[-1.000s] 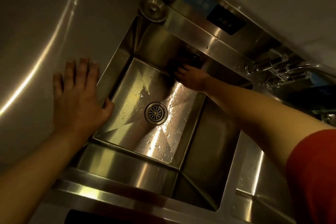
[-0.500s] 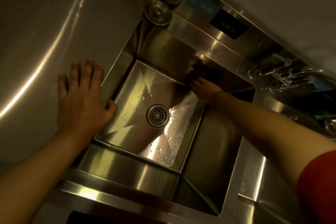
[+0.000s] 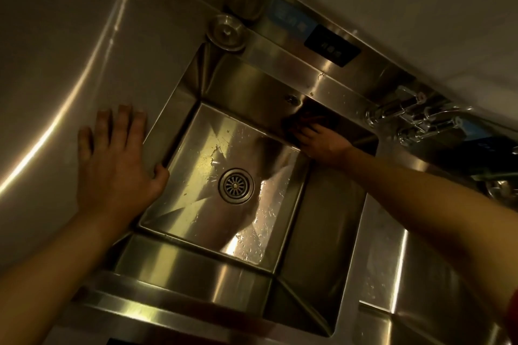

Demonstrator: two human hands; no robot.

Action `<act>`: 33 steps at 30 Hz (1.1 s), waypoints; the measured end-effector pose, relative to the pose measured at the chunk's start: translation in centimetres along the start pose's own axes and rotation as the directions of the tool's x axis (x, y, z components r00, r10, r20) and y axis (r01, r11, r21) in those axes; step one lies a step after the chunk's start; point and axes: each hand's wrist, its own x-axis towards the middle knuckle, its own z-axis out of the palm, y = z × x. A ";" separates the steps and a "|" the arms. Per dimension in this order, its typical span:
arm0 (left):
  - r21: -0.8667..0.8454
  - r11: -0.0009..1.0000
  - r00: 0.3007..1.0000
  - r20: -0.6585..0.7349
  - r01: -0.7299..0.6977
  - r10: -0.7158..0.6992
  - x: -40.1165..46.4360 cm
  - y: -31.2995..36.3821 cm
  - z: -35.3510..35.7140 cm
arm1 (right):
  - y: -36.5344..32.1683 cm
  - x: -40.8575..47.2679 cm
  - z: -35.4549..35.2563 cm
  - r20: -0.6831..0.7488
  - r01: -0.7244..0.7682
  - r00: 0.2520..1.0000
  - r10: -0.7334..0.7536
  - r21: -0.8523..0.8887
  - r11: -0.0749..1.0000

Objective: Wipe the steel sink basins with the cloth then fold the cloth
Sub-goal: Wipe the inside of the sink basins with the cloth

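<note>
A square steel sink basin [image 3: 196,176] with a round drain [image 3: 236,186] fills the middle of the head view; its floor is wet with droplets on the right. My right hand [image 3: 322,143] reaches into the far right corner and presses a dark cloth [image 3: 308,120] against the back wall, just above the floor. The cloth is mostly in shadow and partly hidden by my fingers. My left hand [image 3: 115,168] lies flat on the steel counter left of the basin, fingers spread, thumb at the rim.
A round steel drain plug [image 3: 226,32] sits on the ledge at the far left corner. A black control panel [image 3: 332,45] is set in the back ledge. Chrome taps [image 3: 412,117] stand at the right. A small overflow hole [image 3: 292,98] marks the back wall.
My right hand and the cloth have slid rightward along the back wall toward the far right corner. The left hand has stayed flat on the counter.
</note>
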 end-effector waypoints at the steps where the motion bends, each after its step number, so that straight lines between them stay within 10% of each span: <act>1: 0.005 1.000 1.000 0.004 0.003 -0.003 0.0 0.0 0.0 | -0.7 -1.1 0.9 0.056 -0.013 0.998 0.012 0.018 1.000; 6: 0.051 0.999 1.000 0.009 0.010 -0.010 0.1 0.1 0.1 | -2.4 0.1 1.4 0.138 -0.058 0.989 0.049 0.061 0.996; 21: 0.057 0.998 0.999 0.011 0.038 -0.038 0.0 0.0 0.5 | -1.5 18.4 -11.5 -0.270 -0.101 0.944 0.189 0.308 0.946; 27: 0.047 0.998 0.999 0.002 0.047 -0.047 -0.1 0.1 0.5 | -4.0 18.7 -8.9 -0.176 -0.154 0.952 0.250 0.430 0.889; 33: 0.050 0.998 0.999 0.008 0.050 -0.050 0.0 0.3 0.4 | -9.2 11.9 -1.0 0.180 -0.369 0.912 0.369 0.754 0.544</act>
